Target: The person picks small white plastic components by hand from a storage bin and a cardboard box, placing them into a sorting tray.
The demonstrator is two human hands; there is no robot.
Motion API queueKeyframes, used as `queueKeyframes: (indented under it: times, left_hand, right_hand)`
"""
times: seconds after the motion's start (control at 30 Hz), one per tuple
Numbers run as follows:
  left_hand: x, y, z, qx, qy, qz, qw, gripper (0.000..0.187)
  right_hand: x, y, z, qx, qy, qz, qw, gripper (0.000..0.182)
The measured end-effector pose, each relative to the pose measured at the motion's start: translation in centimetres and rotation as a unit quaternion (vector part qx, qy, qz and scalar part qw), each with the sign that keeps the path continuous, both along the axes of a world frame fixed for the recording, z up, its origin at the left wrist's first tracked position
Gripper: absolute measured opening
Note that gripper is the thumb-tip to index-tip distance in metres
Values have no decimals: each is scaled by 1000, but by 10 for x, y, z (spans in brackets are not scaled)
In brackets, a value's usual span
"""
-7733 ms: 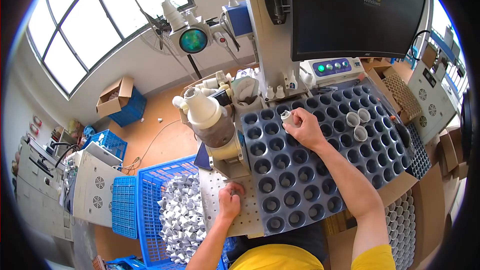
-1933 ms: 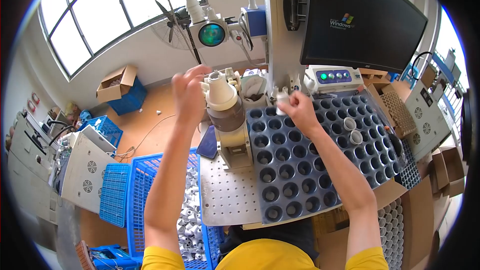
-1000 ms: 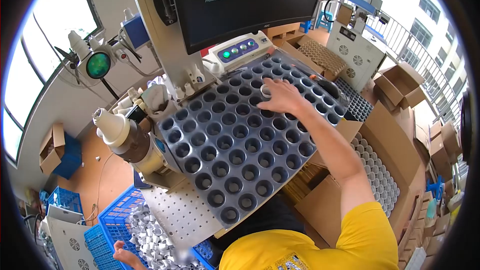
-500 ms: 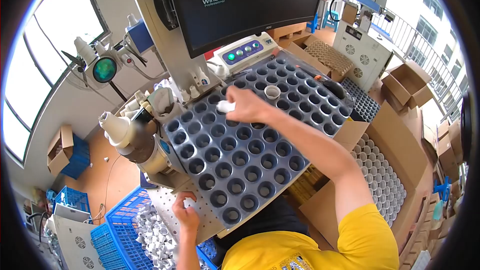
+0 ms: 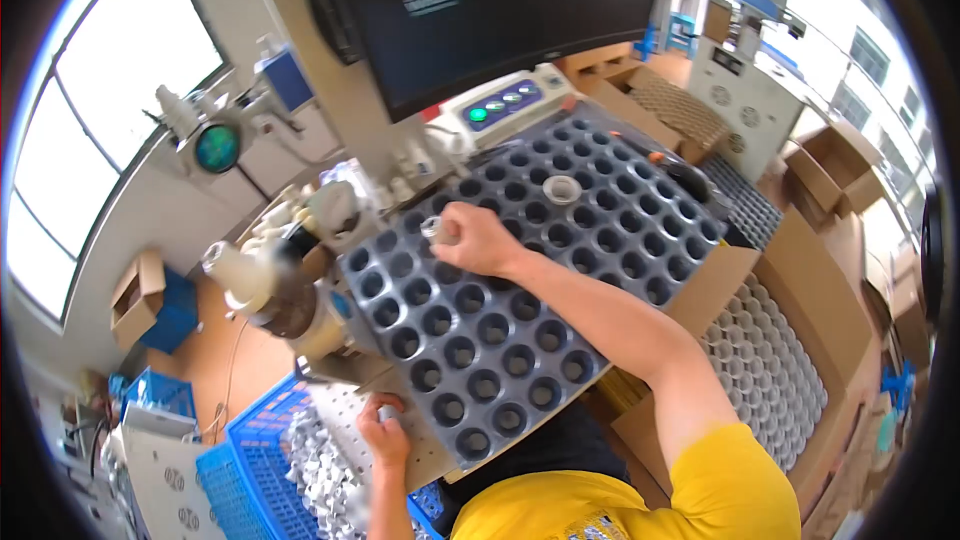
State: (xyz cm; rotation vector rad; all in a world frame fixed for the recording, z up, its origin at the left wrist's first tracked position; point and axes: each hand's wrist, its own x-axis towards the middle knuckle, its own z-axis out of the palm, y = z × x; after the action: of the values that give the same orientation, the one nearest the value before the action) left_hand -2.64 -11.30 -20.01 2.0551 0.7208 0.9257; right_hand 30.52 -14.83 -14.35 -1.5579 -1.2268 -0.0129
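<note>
My right hand (image 5: 475,239) is closed around a small white plastic fitting (image 5: 436,230) and hovers over the upper left part of a dark grey tray (image 5: 600,270) full of round pockets. One white fitting (image 5: 561,189) stands alone in a pocket farther back on that tray. My left hand (image 5: 385,430) rests low on the white perforated plate (image 5: 345,410) and pinches another small white fitting (image 5: 386,412). A white cone sits on the brown fixture (image 5: 275,295) to the left of the tray.
A blue crate (image 5: 235,475) of several white fittings stands at the lower left. Behind the tray are a monitor (image 5: 500,0), a control box with green lights (image 5: 500,110) and a laser head (image 5: 218,147). Cardboard boxes with packed fittings (image 5: 765,360) lie on the right.
My right hand has drawn back a little toward the tray's left side with its fitting. My left hand stays on the perforated plate with a fitting. The view has shifted and blurred slightly.
</note>
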Motion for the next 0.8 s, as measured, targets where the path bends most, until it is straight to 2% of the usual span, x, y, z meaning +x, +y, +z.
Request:
queueKeyframes:
  times: [0.1, 0.33, 0.63, 0.73, 0.8]
  left_hand:
    - [-4, 2, -4, 20, 5, 1, 1000, 26]
    - [-4, 1, -5, -20, -10, 8, 1000, 25]
    - [-3, 2, -5, -15, -12, 9, 1000, 26]
    - [-5, 2, -4, -30, -5, 4, 1000, 24]
    - [-5, 2, -5, -29, -9, 3, 1000, 24]
  right_hand:
    - [-3, -3, 8, -59, 27, -4, 998, 31]
    - [-2, -3, 8, -63, 76, 16, 995, 36]
    - [-2, -3, 7, -59, 79, 20, 995, 35]
    - [0, -3, 3, -70, 59, 16, 996, 26]
    - [0, -3, 3, -70, 57, 16, 996, 26]
